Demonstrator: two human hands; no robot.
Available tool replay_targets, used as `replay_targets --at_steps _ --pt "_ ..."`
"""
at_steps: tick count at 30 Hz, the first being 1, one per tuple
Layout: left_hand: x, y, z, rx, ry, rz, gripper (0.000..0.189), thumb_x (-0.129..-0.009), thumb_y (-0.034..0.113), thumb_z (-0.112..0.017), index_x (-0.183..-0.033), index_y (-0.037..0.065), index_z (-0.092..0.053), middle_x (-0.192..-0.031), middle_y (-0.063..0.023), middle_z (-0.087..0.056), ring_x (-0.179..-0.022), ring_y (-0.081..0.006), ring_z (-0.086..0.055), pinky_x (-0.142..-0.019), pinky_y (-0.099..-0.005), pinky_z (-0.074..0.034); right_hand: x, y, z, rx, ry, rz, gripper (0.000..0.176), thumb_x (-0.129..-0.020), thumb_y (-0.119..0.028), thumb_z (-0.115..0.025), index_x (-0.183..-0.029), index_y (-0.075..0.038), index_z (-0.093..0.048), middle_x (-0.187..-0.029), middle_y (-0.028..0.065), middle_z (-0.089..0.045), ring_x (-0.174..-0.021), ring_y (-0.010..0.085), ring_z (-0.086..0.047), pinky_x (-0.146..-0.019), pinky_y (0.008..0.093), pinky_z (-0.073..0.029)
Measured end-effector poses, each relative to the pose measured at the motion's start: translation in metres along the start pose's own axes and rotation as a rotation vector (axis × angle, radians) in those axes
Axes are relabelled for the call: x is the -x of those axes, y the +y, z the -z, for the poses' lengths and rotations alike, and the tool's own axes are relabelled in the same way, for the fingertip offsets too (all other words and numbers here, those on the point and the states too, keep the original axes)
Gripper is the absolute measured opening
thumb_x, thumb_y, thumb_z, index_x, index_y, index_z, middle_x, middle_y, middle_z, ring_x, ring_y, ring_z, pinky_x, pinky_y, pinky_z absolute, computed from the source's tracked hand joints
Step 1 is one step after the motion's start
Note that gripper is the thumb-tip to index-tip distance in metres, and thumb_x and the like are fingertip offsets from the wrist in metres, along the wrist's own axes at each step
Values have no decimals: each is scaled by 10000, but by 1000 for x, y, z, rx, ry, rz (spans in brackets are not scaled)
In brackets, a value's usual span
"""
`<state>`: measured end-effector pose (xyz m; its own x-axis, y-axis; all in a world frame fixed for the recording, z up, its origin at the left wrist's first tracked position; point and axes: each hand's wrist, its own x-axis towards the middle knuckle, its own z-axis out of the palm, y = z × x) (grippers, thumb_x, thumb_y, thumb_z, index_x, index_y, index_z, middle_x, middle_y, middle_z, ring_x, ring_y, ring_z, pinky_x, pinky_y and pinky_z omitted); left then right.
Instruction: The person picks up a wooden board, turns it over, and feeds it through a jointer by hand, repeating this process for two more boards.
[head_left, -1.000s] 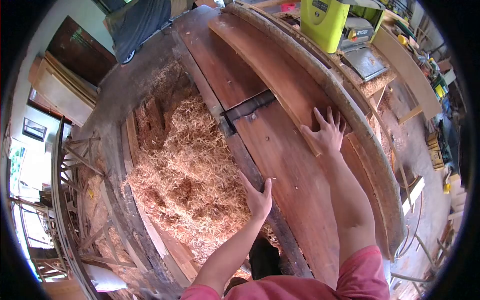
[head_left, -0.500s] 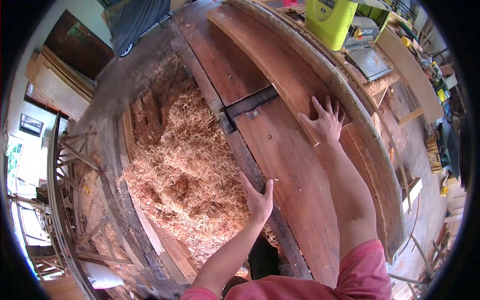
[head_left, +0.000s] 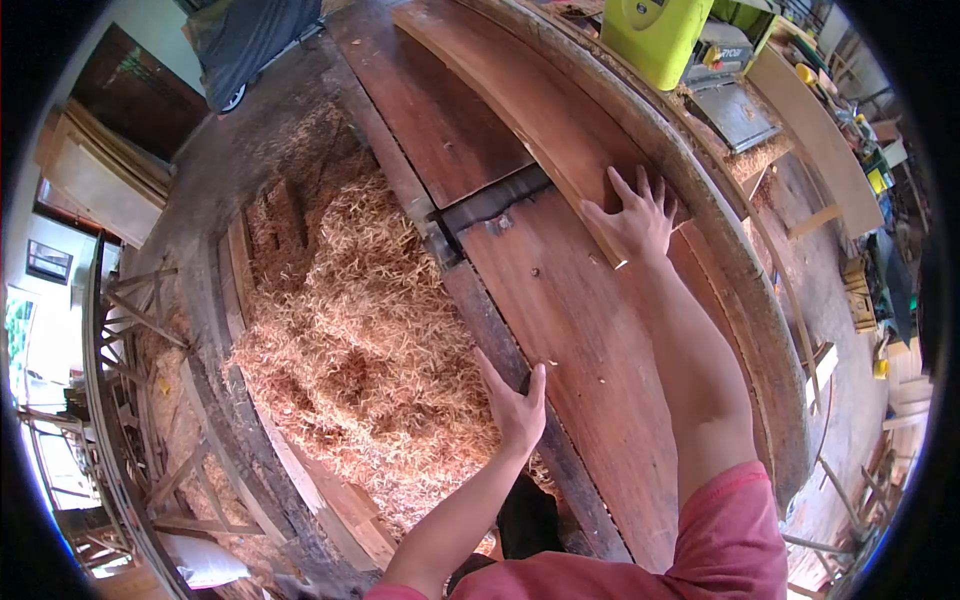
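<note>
My right hand (head_left: 637,217) lies with spread fingers on the near end of a long wooden plank (head_left: 500,95). The plank runs lengthwise on the reddish-brown wooden workbench (head_left: 590,380), beside its raised far-side edge. Nearer to me, my left hand (head_left: 517,405) is at the dark near-side edge of the bench, thumb and fingers apart and nothing held. A dark slot (head_left: 495,205) crosses the bench top, left of the plank's near end.
A deep heap of wood shavings (head_left: 370,330) covers the floor left of the bench. Beyond the bench stands a green Ryobi machine (head_left: 655,40) with a metal table. Panels (head_left: 105,170) lean against the left wall, and a covered vehicle (head_left: 240,45) is at the back.
My right hand and the plank have slid a little away from me along the bench. My left hand stays at the bench edge. The view has shifted slightly.
</note>
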<state>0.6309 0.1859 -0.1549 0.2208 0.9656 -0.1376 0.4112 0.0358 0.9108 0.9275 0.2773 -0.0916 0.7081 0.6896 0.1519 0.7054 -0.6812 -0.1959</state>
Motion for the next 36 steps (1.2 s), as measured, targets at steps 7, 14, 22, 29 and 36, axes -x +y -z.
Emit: replay_targets --at_steps 7,14,22,29,36 --pt "-1 0 2 25 -48 45 1077 -986 348 -720 -1617 -92 33 -1680 -357 -54 -1584 -439 -105 -1301 -482 -120 -16 -9 -9 -14 19 4 846 -797 -781 -629 -1532 -375 -523 -1694 130 -329 -1567 437 -234 -1269 622 -128" --pt "0 0 3 71 -48 25 1094 -981 347 -731 -1614 -100 41 -1678 -354 -62 -1578 -430 -128 -1296 -480 -128 -31 -17 -18 -15 53 15 849 -785 -787 -639 -1519 -371 -543 -1692 126 -335 -1566 431 -242 -1273 613 -133" --pt "1 -7 4 68 -70 10 1104 -987 378 -728 -1614 -99 45 -1671 -357 -63 -1569 -440 -137 -1283 -502 -157 -44 -27 -23 -50 49 10 852 -784 -794 -640 -1513 -362 -552 -1683 127 -351 -1570 427 -232 -1268 623 -144" --pt "1 -12 4 78 -75 -32 1109 -990 377 -727 -1612 -98 59 -1670 -359 -42 -1572 -438 -110 -1284 -513 -138 -61 -34 -33 -29 72 38 874 -782 -805 -638 -1519 -344 -548 -1680 131 -353 -1568 442 -225 -1264 633 -153" --pt "0 -11 5 81 -100 -5 1121 -990 372 -725 -1610 -93 85 -1673 -360 0 -1582 -439 -49 -1286 -521 -114 -73 -45 -35 -43 72 30 874 -782 -802 -635 -1516 -335 -554 -1678 137 -358 -1557 452 -252 -1259 638 -168"
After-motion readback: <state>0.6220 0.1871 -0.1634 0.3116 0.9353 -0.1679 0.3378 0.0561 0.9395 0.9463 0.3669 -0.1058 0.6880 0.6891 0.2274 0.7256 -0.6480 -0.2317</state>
